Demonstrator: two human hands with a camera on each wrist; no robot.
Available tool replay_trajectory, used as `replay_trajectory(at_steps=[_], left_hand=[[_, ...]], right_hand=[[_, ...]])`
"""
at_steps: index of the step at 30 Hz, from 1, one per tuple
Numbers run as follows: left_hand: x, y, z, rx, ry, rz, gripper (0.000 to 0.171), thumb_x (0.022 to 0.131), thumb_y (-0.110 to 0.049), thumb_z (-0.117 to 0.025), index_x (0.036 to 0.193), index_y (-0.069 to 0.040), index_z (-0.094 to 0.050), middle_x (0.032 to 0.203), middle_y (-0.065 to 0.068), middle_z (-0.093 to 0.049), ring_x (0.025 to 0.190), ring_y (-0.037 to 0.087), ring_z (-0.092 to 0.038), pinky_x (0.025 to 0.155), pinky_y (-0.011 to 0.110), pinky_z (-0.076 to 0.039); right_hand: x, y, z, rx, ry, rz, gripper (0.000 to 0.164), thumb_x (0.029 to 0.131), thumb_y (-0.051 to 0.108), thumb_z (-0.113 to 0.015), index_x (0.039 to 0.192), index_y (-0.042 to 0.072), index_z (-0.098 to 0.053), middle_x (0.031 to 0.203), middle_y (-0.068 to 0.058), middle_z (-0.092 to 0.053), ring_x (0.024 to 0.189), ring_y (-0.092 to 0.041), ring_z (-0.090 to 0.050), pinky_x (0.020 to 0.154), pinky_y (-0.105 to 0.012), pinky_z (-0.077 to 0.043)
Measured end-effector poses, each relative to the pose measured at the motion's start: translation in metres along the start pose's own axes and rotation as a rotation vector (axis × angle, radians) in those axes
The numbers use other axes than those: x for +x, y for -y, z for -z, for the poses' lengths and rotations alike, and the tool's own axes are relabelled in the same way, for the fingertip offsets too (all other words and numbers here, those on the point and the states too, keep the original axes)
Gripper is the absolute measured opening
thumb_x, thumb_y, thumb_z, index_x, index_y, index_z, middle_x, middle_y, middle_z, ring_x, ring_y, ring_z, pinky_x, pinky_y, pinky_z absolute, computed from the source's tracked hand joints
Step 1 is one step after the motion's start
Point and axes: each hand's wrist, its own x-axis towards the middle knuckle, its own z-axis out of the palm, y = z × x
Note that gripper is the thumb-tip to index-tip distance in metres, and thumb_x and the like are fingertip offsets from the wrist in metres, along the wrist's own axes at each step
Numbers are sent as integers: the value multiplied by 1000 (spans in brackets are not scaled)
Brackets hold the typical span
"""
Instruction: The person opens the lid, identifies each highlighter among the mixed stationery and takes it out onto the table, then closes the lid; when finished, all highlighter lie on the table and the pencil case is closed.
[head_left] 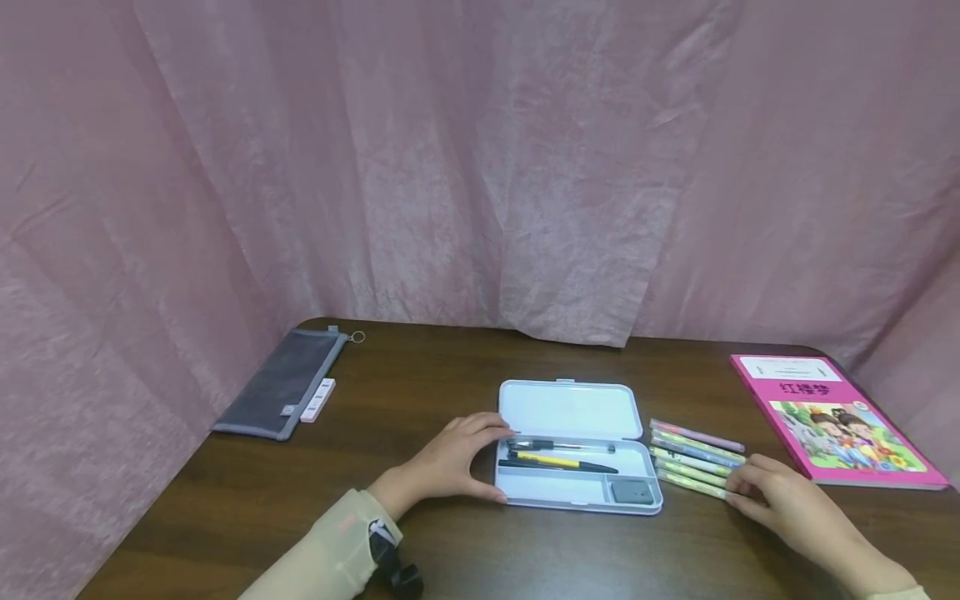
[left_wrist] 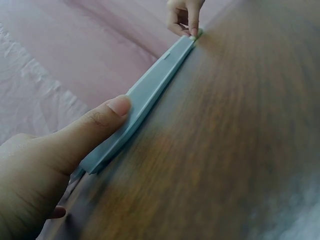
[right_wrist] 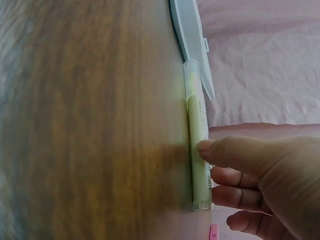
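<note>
A white pencil case lies on the table with its lid folded back. Inside are a clear pen with a dark grip, a yellow-and-black pen and a grey block in the front right compartment. My left hand holds the case's left end, thumb against its front side, fingers near the hinge. Right of the case, several highlighters lie side by side. With thumb and fingers, my right hand pinches the right end of the nearest yellow-green highlighter, which lies on the table.
On the far left lies a grey zip pouch, with a small white-and-pink box beside it. A pink picture book rests at the right. Behind the dark wooden table hangs a pink curtain.
</note>
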Motion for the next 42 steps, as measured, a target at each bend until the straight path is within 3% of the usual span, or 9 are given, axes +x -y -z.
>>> replay_trajectory(at_steps=[15,20,25,33,38,42], left_hand=[[-2,0,6,117,-17,-46,88,72,-78,-59,142,-25,-46,148,-2,-43,140,17,-36,114,46,-31],[-2,-1,12,100,-16,-41,91,70,-81,-57,143,-29,-43,150,-1,-40,140,20,-35,113,48,-33],[-2,-2,20,47,-63,-23,91,69,-71,-70,143,-26,-44,148,2,-42,137,23,-39,111,50,-34],[3,2,20,-154,-162,147,77,74,-48,-79,139,-21,-49,141,4,-46,131,24,-44,105,48,-43],[9,1,19,-401,-231,259,73,78,-34,-80,140,-12,-47,133,12,-52,117,26,-55,94,43,-52],[15,0,21,-617,-240,378,71,81,-32,-77,141,-13,-44,130,14,-57,109,23,-59,87,39,-54]], right_hand=[[16,10,8,59,-74,23,32,61,6,-85,75,25,-63,73,22,-44,68,10,-40,57,-12,-35],[29,17,17,113,-28,-19,26,68,6,-82,81,21,-64,74,21,-45,67,8,-41,55,-15,-37],[42,24,27,160,30,-66,19,75,12,-80,87,19,-67,77,19,-50,70,6,-44,56,-19,-41],[55,30,31,237,112,-125,19,81,18,-76,98,13,-69,82,13,-57,72,6,-46,58,-20,-44],[62,32,25,293,139,-140,22,82,18,-75,101,10,-68,84,10,-60,73,6,-48,60,-22,-47],[69,35,21,341,195,-196,26,85,22,-73,107,10,-67,92,4,-65,78,-1,-53,63,-21,-48]])
